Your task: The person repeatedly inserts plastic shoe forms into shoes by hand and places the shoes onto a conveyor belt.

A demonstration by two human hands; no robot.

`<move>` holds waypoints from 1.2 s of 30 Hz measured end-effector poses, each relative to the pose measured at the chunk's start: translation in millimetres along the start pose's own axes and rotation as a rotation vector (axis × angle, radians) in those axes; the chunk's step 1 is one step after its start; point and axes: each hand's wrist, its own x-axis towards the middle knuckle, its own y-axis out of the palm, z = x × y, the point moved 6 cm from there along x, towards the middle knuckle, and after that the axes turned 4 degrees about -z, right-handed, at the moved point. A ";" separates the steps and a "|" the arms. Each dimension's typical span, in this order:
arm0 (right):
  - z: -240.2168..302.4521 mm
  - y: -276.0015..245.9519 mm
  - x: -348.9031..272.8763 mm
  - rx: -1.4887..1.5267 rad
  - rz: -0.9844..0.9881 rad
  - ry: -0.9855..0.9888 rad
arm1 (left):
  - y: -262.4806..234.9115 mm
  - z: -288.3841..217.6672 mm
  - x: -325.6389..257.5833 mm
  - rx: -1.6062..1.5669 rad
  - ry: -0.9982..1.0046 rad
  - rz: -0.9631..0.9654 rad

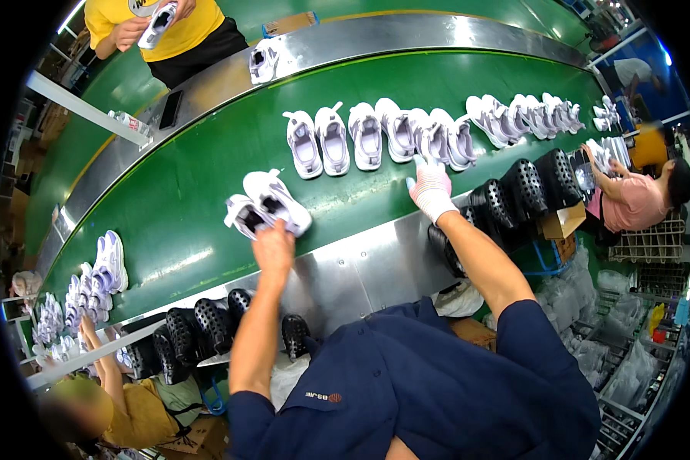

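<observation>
My left hand (274, 244) is bare, its fingers closed on the near ends of two white sneakers (277, 201) set side by side over the green belt (184, 199). My right hand (432, 190) wears a pale, pink-striped glove. Its fingers are stretched out and its thumb stands apart. The fingertips reach the near edge of a row of white and lilac sneakers (366, 136), close to one sneaker (429, 136); whether they touch it I cannot tell.
Black perforated shoe forms (525, 188) line the metal ledge (345, 268) on both sides of me. Across the belt, a person in yellow (188, 34) holds a sneaker. Other people work at right (636, 201) and lower left (142, 402). A phone (171, 110) lies on the far rail.
</observation>
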 end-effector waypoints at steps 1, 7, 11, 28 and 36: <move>3.0 0.4 14.3 -0.043 -0.032 -0.055 | 0.9 24.1 21.4 0.044 0.008 -0.016; -0.1 41.8 71.5 -0.164 -0.172 -0.177 | -33.3 45.0 107.6 0.257 -0.114 0.011; 11.6 56.6 94.4 -0.305 0.278 -0.243 | 10.3 -17.5 98.8 -0.119 0.201 0.065; 42.8 -50.6 40.3 0.566 0.232 -0.106 | -2.5 -127.9 90.7 -0.077 0.238 0.279; 55.7 48.6 -152.1 0.627 0.402 -0.074 | -22.0 -175.8 -113.6 -0.200 0.055 0.250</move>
